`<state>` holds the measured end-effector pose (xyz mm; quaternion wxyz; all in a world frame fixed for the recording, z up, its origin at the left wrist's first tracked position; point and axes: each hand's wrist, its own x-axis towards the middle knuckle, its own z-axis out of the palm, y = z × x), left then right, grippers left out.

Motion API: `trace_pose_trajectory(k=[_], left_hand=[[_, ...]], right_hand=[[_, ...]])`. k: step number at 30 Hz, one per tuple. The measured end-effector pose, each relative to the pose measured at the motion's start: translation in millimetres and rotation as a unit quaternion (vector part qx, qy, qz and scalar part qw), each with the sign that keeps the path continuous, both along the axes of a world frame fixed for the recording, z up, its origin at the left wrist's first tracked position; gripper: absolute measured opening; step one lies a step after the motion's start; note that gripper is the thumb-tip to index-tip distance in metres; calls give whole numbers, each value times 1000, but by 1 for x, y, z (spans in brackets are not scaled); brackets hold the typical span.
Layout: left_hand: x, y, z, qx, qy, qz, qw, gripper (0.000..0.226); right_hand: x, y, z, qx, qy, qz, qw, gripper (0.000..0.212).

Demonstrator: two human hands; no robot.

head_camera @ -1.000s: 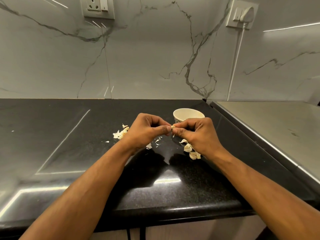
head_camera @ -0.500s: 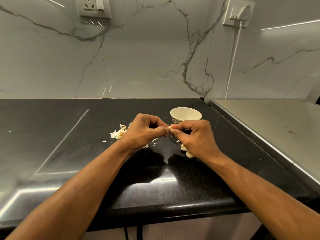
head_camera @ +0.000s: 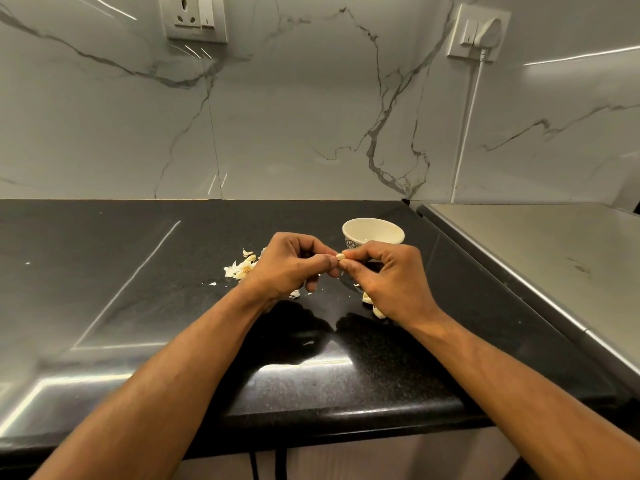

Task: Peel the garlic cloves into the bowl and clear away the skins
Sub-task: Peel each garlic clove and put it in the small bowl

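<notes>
Black polished stone makes up the surface (head_camera: 104, 271), and the cream bowl (head_camera: 373, 233) standing on it serves as the landmark. Far left of the bowl, up on the marble wall, is one empty socket (head_camera: 192, 17). Left of the bowl a loose pile of skins (head_camera: 240, 268) lies on the stone, partly hidden behind the left hand (head_camera: 291, 268). That hand, fingers curled, pinches one garlic clove (head_camera: 340, 257) just in front of the bowl's left side; the right hand (head_camera: 388, 275) pinches the clove's other end and hides the bowl's lower front. Below the right hand, nearer than the bowl, a few unpeeled cloves (head_camera: 372, 304) peek out, too covered to count. Right of the bowl lies one steel panel (head_camera: 540, 251), with a second socket (head_camera: 479, 31), plugged, above.
</notes>
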<state>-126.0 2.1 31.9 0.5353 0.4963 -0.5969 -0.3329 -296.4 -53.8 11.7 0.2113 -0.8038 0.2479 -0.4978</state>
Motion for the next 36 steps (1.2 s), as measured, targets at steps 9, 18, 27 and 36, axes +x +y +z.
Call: trace_pose_trajectory(k=[9, 18, 27, 36], left_hand=[[-11, -4, -5, -37, 22, 47, 998, 16], [-8, -6, -5, -16, 95, -7, 995, 16], [-10, -3, -4, -15, 77, 6, 997, 19], [0, 1, 0, -42, -96, 64, 993, 15]], right_hand=[[0, 2, 1, 38, -25, 27, 999, 14], [0, 1, 8, 162, -93, 104, 977, 14], [0, 1, 11, 312, -204, 151, 916, 8], [1, -3, 13, 371, -254, 149, 881, 19]])
